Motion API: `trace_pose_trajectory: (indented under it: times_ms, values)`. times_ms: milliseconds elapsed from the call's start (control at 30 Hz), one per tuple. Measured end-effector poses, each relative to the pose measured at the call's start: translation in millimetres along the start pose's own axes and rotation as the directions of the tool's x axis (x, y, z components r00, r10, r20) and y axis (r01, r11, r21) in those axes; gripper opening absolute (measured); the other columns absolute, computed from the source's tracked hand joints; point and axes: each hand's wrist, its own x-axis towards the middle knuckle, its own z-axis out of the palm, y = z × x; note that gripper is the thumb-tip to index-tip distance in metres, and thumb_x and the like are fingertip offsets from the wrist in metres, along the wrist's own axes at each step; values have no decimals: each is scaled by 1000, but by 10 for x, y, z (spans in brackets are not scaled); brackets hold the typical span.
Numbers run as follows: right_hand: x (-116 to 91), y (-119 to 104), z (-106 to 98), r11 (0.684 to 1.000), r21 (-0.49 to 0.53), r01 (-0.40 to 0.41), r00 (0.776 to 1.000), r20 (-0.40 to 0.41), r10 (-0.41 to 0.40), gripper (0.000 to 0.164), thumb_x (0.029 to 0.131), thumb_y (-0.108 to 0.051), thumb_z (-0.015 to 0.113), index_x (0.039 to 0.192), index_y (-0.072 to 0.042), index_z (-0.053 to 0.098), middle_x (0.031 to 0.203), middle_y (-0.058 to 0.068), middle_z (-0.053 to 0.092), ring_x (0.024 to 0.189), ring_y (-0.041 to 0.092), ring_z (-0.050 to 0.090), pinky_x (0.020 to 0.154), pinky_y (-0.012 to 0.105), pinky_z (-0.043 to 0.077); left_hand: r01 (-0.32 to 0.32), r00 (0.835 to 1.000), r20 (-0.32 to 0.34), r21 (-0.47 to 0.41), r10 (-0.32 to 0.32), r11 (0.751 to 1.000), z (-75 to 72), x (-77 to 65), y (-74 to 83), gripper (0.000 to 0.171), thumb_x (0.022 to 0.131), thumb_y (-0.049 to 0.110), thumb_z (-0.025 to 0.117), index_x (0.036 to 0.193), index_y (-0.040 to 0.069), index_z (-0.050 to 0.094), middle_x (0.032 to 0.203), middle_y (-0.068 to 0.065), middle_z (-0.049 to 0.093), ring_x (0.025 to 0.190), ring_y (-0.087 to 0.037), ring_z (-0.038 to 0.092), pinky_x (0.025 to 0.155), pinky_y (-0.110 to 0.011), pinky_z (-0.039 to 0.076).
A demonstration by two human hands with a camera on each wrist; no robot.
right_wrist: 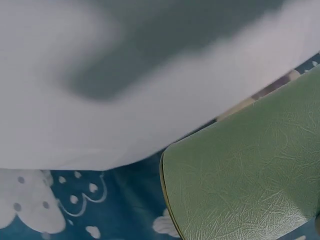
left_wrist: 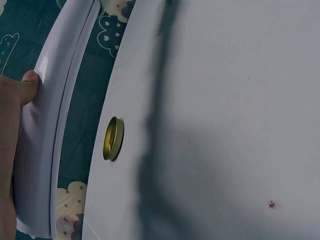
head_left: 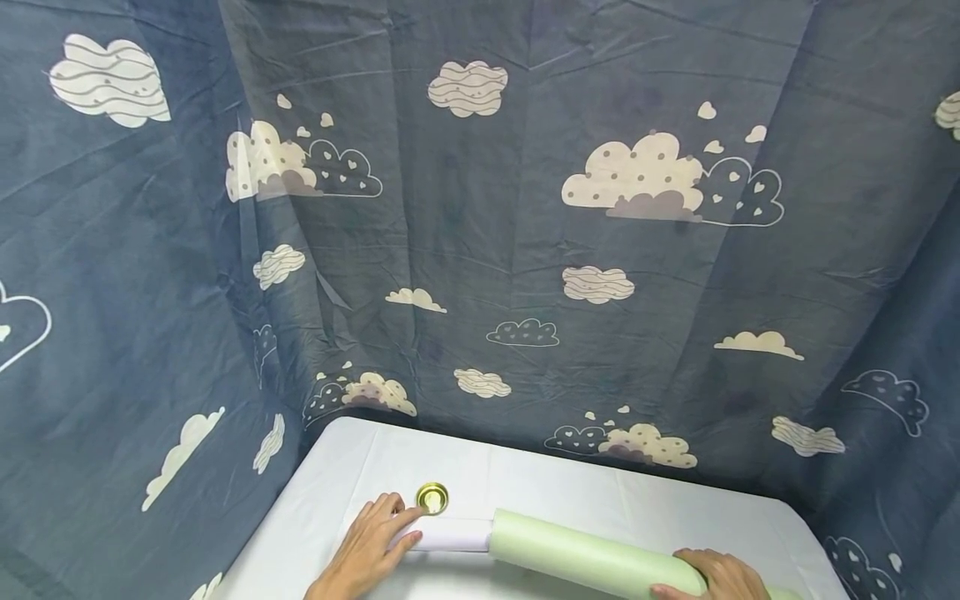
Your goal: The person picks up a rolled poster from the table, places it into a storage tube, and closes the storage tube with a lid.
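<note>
My left hand grips the left end of a smooth white roll, its thumb on the near side. In the left wrist view a lengthwise seam runs down this white roll, and the thumb presses its side. The white roll's other end meets the end of a thicker pale green roll and appears to run inside it. At the right, my right hand holds the green roll near its far right part, fingers over the top. The right wrist view shows the green roll's creased, leather-like surface and thin edge.
A small gold jar lid lies on the white table, just beyond the left hand. Dark blue cloth with cloud prints hangs behind and on both sides of the table. A small reddish mark shows on the tabletop.
</note>
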Motion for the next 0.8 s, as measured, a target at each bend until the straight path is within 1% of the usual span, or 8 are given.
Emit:
trace_pose_trajectory:
  times_ms: [133, 300, 433, 600, 800]
  values:
    - [42, -99, -81, 1000, -7, 4, 1000, 11, -4, 49, 74, -74, 77, 86, -27, 74, 63, -16, 50, 56, 2, 40, 56, 25, 36, -14, 1000, -6, 0, 14, 1000, -20, 32, 31, 26, 92, 32, 75, 117, 26, 77, 89, 15, 48, 83, 3, 39, 70, -17, 30]
    - [55, -222, -147, 1000, -15, 21, 1000, -17, -22, 49, 73, -74, 78, 84, -27, 74, 63, -15, 49, 57, 4, 39, 56, 27, 35, -35, 999, -9, -20, 35, 999, -66, 92, 120, 25, 93, 31, 74, 117, 25, 77, 91, 15, 49, 83, 3, 39, 71, -16, 30]
    - [52, -300, -151, 999, -6, 52, 996, -68, -53, 49, 70, -75, 80, 83, -28, 75, 63, -19, 52, 57, 0, 39, 56, 25, 36, -53, 998, -16, -35, 53, 998, -78, 127, 193, 26, 92, 31, 75, 118, 25, 77, 93, 14, 52, 85, 2, 41, 72, -17, 31]
    - [60, -358, -131, 994, -29, 106, 988, -112, -109, 49, 69, -74, 80, 82, -27, 74, 63, -21, 52, 56, -2, 37, 55, 24, 37, -58, 998, -2, -15, 58, 998, -43, 145, 238, 28, 94, 33, 73, 121, 27, 76, 95, 13, 51, 86, 1, 41, 72, -19, 33]
    - [67, -372, -104, 993, -37, 108, 983, -143, -112, 49, 67, -74, 82, 80, -27, 73, 62, -20, 50, 55, -1, 36, 54, 24, 35, -62, 998, -13, 5, 62, 998, -15, 139, 237, 30, 93, 33, 74, 123, 28, 76, 96, 13, 53, 86, 1, 41, 73, -19, 33]
